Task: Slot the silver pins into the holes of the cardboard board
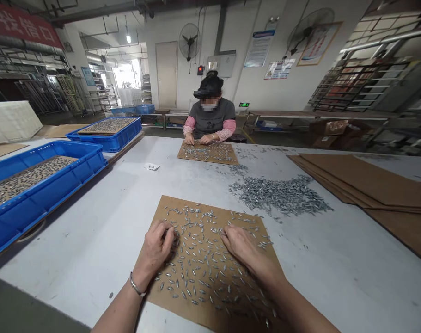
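Note:
A brown cardboard sheet (168, 208) lies on the grey table in front of me, covered with several small silvery pointed metal pieces (196, 263). My left hand (158, 247) rests on the sheet's left part with fingers curled over some pieces. My right hand (243, 247) lies palm down on the sheet's right part, its fingertips bent onto the pieces. What the fingers of either hand hold is hidden. A loose heap of the same metal pieces (279, 194) sits on the table beyond the sheet, to the right.
Two blue crates (57, 185) (116, 138) with filled sheets stand at the left. A stack of bare cardboard sheets (376, 185) lies at the right. Across the table a person (210, 118) works over another sheet (208, 152).

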Available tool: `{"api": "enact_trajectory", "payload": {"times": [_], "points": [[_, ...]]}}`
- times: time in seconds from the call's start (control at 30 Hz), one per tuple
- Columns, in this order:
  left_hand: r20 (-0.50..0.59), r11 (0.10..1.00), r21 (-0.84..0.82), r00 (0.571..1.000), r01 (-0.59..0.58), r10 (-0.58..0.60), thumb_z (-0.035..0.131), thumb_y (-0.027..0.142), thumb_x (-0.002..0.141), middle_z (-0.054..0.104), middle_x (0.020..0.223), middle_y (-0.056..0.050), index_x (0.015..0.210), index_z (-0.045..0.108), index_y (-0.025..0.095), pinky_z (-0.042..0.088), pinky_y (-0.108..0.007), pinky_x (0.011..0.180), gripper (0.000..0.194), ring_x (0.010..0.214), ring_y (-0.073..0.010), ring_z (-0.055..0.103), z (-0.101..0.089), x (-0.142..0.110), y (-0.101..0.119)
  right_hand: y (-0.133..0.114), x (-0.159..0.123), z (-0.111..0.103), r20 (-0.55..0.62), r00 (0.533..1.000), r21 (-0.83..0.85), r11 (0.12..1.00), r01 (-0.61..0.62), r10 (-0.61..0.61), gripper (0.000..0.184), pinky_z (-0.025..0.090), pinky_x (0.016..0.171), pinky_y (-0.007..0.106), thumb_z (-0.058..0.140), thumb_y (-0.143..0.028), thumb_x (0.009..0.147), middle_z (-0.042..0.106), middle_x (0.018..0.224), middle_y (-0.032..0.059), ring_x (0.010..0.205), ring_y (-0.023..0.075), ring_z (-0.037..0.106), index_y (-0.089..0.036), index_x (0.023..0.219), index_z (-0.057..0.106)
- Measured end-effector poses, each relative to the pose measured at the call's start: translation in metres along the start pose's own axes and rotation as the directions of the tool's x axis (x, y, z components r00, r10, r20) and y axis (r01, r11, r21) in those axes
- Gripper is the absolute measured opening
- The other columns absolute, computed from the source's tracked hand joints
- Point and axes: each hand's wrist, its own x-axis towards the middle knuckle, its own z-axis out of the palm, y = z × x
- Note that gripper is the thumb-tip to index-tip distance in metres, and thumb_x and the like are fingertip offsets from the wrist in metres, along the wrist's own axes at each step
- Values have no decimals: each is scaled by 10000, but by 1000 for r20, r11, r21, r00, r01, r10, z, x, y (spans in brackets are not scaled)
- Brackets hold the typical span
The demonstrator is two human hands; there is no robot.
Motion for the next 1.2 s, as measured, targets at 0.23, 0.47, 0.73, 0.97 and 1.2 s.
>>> {"api": "enact_trajectory", "payload": {"times": [0.23, 0.47, 0.73, 0.97, 1.2], "points": [[0, 1000, -16, 1000, -8, 8, 534, 212, 1059, 646, 886, -27, 954, 605, 224, 516, -295, 706, 127, 788, -155, 629, 0, 2, 6, 4, -4, -6, 24, 999, -10, 999, 48, -48, 211, 290, 677, 320, 464, -135, 977, 683, 904, 90, 758, 189, 582, -182, 867, 637], [4, 999, -20, 1000, -26, 26, 528, 206, 1063, 641, 884, -25, 959, 598, 221, 510, -287, 698, 126, 782, -149, 621, 0, 1, 7, 3, -14, 0, 22, 989, -149, 977, 149, -147, 214, 324, 740, 328, 501, -94, 954, 713, 936, 120, 833, 221, 604, -188, 875, 676], [10, 1000, -22, 1000, 3, -3, 541, 212, 1059, 648, 910, -24, 976, 606, 229, 518, -291, 718, 107, 806, -153, 632, -1, -1, 4, 16, -10, -13, 60, 991, -47, 991, 124, -121, 243, 283, 682, 318, 463, -197, 1009, 676, 883, 74, 758, 189, 567, -197, 846, 644], [17, 1000, -16, 1000, -14, 14, 533, 212, 1060, 648, 903, -29, 972, 612, 223, 524, -291, 719, 118, 803, -153, 632, -1, 1, 8, 10, -9, -7, 112, 983, 26, 990, 141, -143, 284, 322, 715, 304, 422, -204, 1035, 660, 895, 79, 809, 196, 582, -197, 826, 615], [22, 1000, -16, 1000, 1, -1, 527, 215, 1060, 653, 886, -26, 943, 611, 218, 524, -284, 703, 145, 785, -148, 637, -1, 3, 9, 16, -4, 5, 82, 983, 52, 986, 157, -161, 214, 347, 728, 296, 445, -174, 1001, 661, 901, 77, 818, 193, 591, -197, 849, 593]]}}
